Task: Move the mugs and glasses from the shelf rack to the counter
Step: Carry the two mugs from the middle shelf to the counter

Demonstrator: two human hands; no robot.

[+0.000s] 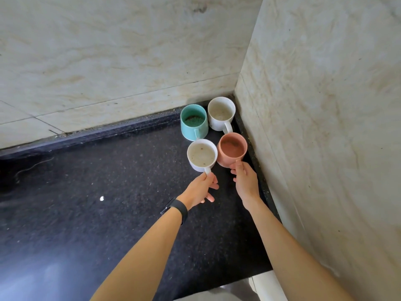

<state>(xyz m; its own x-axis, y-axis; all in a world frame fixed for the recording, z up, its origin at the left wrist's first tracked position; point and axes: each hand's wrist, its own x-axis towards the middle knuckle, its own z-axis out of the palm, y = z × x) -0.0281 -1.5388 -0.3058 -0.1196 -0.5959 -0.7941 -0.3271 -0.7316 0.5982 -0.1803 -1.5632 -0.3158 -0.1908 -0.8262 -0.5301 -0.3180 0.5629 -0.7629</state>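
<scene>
Four mugs stand close together in the far right corner of a black speckled counter (108,192). A teal mug (193,121) and a white mug (221,112) are at the back against the walls. In front of them are a second white mug (201,154) and a terracotta mug (231,148). My left hand (200,187) grips the handle of the front white mug. My right hand (245,181) holds the handle of the terracotta mug. Both front mugs appear to rest upright on the counter. The shelf rack is out of view.
Beige marble walls (121,61) close the counter at the back and on the right (325,127). A small white speck (101,198) lies on the counter to the left. A black band is on my left wrist (178,208). A white edge (264,285) shows at the bottom right.
</scene>
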